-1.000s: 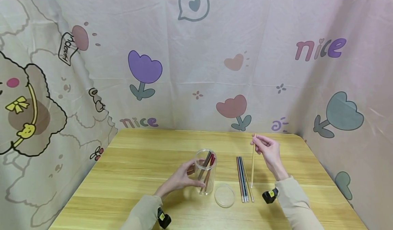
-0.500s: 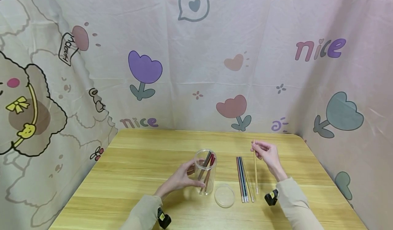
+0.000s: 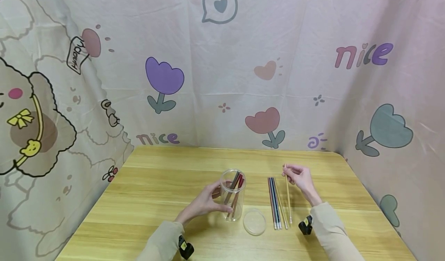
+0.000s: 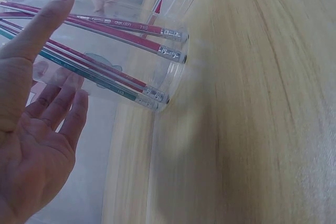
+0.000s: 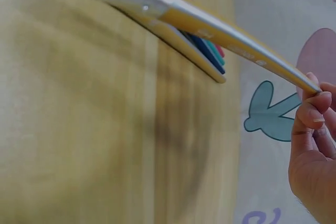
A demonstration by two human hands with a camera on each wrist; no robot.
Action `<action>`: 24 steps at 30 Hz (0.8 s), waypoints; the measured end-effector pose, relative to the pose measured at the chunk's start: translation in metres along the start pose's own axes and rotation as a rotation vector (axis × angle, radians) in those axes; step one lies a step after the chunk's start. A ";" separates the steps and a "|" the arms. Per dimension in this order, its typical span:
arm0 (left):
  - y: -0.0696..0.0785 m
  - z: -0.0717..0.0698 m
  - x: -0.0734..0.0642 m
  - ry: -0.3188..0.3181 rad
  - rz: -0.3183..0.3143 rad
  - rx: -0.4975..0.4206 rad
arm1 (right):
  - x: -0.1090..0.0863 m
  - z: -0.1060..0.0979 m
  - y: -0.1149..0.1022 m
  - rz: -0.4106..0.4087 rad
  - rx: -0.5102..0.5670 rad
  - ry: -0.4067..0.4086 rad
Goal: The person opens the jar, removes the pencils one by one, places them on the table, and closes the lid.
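Pinched only near its upper tip, the yellow pencil (image 3: 288, 199) could swing or slip if the right hand (image 3: 299, 179) loosens. Seen from the head view, with the clear jar (image 3: 241, 203) as clock centre, it stands steeply towards three o'clock, eraser end low; whether that end touches the tabletop (image 3: 167, 183) I cannot tell.

The loose row of pencils (image 3: 275, 203) lies between it and the jar, also at three o'clock. A low sweep towards nine could catch those shafts and scatter or roll them.

The left hand (image 3: 205, 203), at about half past eight, holds the jar upright, thumb and fingers round its wall. Squeezing too lightly on smooth plastic-looking sides might let a knock tip it, spilling the pencils inside (image 4: 121, 36), which lean at angles and could also block another shaft.

The round lid (image 3: 254, 222), flat just beside the jar between four and five o'clock, could be nudged by a sleeve.
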State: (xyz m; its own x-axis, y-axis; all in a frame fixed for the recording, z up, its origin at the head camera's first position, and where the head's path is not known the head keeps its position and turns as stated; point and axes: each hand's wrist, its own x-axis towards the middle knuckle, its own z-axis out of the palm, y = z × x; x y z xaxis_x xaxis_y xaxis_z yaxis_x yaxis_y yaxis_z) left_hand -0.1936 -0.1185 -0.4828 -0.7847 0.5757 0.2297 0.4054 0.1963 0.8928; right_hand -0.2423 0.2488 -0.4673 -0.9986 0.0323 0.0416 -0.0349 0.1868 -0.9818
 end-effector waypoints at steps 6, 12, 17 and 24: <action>0.001 0.000 0.000 0.000 -0.009 0.001 | -0.001 0.003 0.006 0.019 -0.016 -0.021; 0.002 0.000 0.000 -0.002 -0.015 0.003 | 0.000 0.005 0.012 0.076 -0.037 -0.037; 0.002 0.000 0.000 -0.001 -0.018 -0.001 | 0.002 0.009 0.015 0.098 -0.045 -0.036; 0.003 0.000 0.000 -0.001 -0.020 -0.003 | 0.004 0.012 0.018 0.125 -0.048 -0.056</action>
State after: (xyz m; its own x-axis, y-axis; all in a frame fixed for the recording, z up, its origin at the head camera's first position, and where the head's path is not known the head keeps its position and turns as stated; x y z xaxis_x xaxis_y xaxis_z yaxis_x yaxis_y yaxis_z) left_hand -0.1924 -0.1181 -0.4803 -0.7922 0.5725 0.2113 0.3881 0.2054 0.8984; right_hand -0.2471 0.2408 -0.4875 -0.9957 0.0040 -0.0925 0.0909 0.2319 -0.9685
